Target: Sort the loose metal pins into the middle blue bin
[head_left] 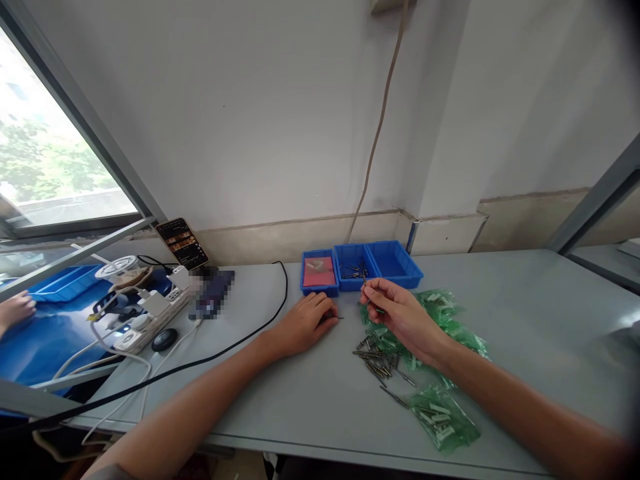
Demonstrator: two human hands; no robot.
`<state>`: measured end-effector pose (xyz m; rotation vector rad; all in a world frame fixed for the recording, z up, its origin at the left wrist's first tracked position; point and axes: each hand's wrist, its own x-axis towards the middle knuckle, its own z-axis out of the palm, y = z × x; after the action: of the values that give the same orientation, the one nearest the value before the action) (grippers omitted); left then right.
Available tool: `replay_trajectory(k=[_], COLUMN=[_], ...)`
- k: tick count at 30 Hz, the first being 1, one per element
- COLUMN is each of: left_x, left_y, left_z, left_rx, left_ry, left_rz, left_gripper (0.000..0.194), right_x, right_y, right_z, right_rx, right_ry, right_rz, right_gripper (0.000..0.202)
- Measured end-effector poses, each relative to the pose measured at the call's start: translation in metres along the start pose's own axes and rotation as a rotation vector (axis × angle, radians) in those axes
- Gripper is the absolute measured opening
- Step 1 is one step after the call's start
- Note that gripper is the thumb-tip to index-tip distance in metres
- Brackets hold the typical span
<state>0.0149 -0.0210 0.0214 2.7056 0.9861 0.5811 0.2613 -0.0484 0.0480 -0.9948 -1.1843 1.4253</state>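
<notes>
My left hand (306,325) rests on the grey table in front of a blue bin with a red sheet (319,270) inside. Its fingers are curled, and the tip of a thin metal pin (341,318) sticks out between thumb and forefinger. In a pinch at the front edge of the blue bin with several metal pins (353,272), my right hand (395,313) holds a slim metal pin (365,283). Below it lies a loose pile of metal pins (379,360). Green plastic bags (443,420) with more pins lie beside and under the right forearm.
Another blue bin (393,263) stands at the back right. A black cable (235,348) crosses the table on the left. Beyond it are a power strip (150,320), a propped phone (181,241) and a round black object (164,340). Another person's hand (17,308) shows at far left.
</notes>
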Motion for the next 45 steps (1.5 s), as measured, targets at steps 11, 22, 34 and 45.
replay_trajectory(k=[11, 22, 34, 45], left_x=[0.0001, 0.0003, -0.0002, -0.0002], left_y=[-0.0006, -0.0001, -0.0004, -0.0003], left_z=[0.0002, 0.0002, 0.0001, 0.0004], left_rx=[-0.002, -0.001, -0.004, -0.004], left_ry=[-0.005, -0.008, -0.002, 0.001], left_rz=[-0.004, -0.007, -0.004, -0.005], left_gripper=[0.013, 0.013, 0.016, 0.015], right_x=[-0.0017, -0.0027, -0.0042, -0.0046], right_y=[-0.0013, -0.0033, -0.0072, -0.0085], right_z=[0.0012, 0.0017, 0.0039, 0.0048], right_rx=[0.000, 0.000, -0.007, -0.010], right_ry=[-0.011, -0.019, -0.006, 0.005], right_rz=[0.010, 0.017, 0.011, 0.006], right_gripper=[0.037, 0.039, 0.040, 0.044])
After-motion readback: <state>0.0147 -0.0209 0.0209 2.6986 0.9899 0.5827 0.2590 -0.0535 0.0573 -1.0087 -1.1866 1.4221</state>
